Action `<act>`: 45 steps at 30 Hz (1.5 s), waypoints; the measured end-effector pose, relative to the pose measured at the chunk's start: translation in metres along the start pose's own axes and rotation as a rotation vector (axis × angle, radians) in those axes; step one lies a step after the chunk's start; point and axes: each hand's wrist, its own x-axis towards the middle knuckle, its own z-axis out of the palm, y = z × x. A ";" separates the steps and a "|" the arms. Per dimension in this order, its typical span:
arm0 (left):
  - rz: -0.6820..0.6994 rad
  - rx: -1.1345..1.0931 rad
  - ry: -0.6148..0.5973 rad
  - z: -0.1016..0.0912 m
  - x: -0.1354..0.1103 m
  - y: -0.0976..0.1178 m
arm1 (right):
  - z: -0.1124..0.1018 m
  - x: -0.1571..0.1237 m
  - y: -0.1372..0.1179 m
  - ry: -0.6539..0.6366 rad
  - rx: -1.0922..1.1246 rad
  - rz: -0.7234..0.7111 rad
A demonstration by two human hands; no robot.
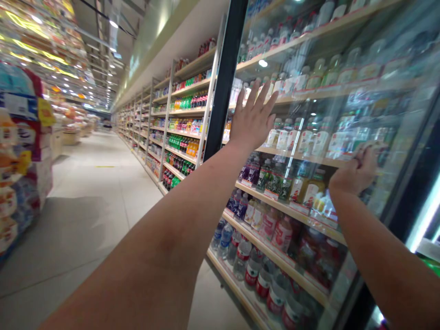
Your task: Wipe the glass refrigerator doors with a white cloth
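Observation:
My left hand (pixel 252 117) reaches forward with its fingers spread flat, at or against the glass door (pixel 309 105) of a drinks cooler. My right hand (pixel 357 169) is raised near the right part of the same glass, its fingers curled in. Whatever those fingers may hold is blurred and cannot be made out. Rows of bottled drinks (pixel 283 233) on pale shelves show through or in the glass. A dark door frame (pixel 227 78) runs up just left of my left hand.
Tall shelves of bottled drinks (pixel 185 123) run along the aisle's right side. Stacked packages (pixel 20 151) stand at the far left. A pale tiled floor (pixel 99 192) stretches between them. At the lower right, a bright light strip (pixel 424 220) lies beyond the door's dark edge.

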 end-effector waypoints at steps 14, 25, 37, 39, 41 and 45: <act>0.031 0.046 0.020 0.000 -0.002 -0.002 | -0.017 -0.039 0.011 0.069 -0.070 -0.052; 0.022 0.005 0.006 -0.002 -0.002 0.000 | -0.037 0.000 0.016 -0.289 -0.112 -0.288; 0.060 0.072 0.055 0.001 -0.003 -0.002 | -0.017 -0.009 -0.033 -0.437 0.021 -0.616; 0.060 0.061 0.053 0.001 -0.003 -0.002 | -0.015 -0.001 -0.020 -0.327 0.017 -0.405; 0.059 0.047 0.053 0.001 -0.002 -0.003 | -0.012 0.004 0.000 -0.163 0.009 -0.082; 0.057 0.024 0.050 0.003 -0.001 -0.003 | -0.011 -0.003 0.030 -0.023 -0.048 0.156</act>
